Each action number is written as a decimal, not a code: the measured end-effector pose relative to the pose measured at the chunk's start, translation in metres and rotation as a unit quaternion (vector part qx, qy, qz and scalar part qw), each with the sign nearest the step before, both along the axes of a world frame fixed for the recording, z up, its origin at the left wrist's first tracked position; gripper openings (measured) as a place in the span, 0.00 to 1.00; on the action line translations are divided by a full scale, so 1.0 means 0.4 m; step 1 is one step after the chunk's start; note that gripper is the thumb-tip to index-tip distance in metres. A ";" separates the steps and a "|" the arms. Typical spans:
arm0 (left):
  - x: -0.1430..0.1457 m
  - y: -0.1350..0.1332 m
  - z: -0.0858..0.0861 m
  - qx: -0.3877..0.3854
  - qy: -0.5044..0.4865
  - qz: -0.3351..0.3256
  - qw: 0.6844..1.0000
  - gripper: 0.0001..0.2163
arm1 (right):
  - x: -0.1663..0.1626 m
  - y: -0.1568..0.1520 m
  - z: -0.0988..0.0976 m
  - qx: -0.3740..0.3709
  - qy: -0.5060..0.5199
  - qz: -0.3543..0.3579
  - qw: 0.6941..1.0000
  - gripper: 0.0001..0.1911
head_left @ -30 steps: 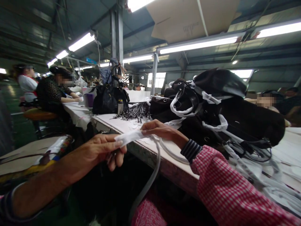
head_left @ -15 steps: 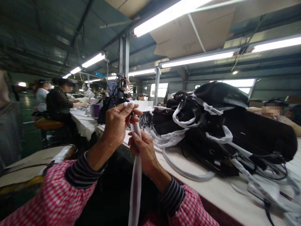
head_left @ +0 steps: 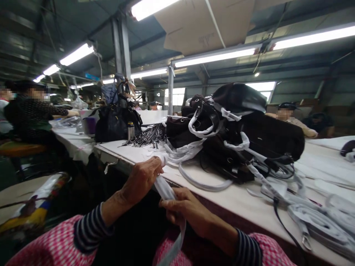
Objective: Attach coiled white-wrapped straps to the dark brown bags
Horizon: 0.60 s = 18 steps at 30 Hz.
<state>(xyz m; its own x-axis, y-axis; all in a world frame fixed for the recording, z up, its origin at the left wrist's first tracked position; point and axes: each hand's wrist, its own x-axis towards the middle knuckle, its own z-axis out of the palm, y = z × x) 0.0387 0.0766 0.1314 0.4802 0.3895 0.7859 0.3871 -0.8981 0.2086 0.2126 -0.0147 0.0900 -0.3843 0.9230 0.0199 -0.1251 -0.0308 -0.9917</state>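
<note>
A strap (head_left: 165, 189) in a thin whitish wrapping runs between my two hands, and its loose tail hangs down over my lap. My left hand (head_left: 144, 179) is closed round the strap's upper end, where a bunch of white wrapping sticks out past the fingers. Lower and to the right, my right hand (head_left: 191, 210) pinches the strap between thumb and fingers. Whatever metal fitting the upper end has is hidden by my left hand. Just beyond my hands, dark bags (head_left: 273, 138) with white-wrapped handles lie heaped on the white table (head_left: 205, 192).
Thin dark straps with metal clips (head_left: 151, 136) lie piled at the table's far left, near a flask (head_left: 131, 130) and a black bag (head_left: 108, 123). Coiled wrapped straps (head_left: 318, 225) lie at right. People sit at left and far right. A stool (head_left: 30, 195) stands at left.
Both hands have moved down with the strap, and the right hand has shifted rightward. The strap now slants between them instead of hanging straight. The view has turned to the right.
</note>
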 end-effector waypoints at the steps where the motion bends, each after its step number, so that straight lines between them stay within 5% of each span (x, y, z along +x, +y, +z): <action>1: 0.014 -0.006 -0.001 -0.027 -0.009 0.001 1.000 0.11 | 0.003 -0.006 -0.009 0.001 0.005 -0.005 1.000 0.19; 6: 0.077 -0.037 -0.013 -0.057 0.053 0.004 0.997 0.09 | 0.017 -0.034 -0.033 0.037 0.001 -0.031 0.999 0.10; 12: 0.118 -0.098 -0.049 -0.030 0.242 -0.041 0.969 0.10 | 0.097 -0.071 -0.038 0.054 -0.047 -0.092 0.993 0.14; 18: 0.151 -0.159 -0.076 -0.160 0.345 -0.105 0.919 0.14 | 0.188 -0.102 -0.094 0.070 -0.077 -0.165 0.981 0.14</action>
<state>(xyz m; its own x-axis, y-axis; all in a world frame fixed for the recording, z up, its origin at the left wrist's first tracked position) 0.0992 0.0131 0.1010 0.9119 0.3900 0.1282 0.3519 -0.9034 0.2451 0.2878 -0.0557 0.0526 -0.0743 0.9899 0.1206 0.0471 0.1243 -0.9911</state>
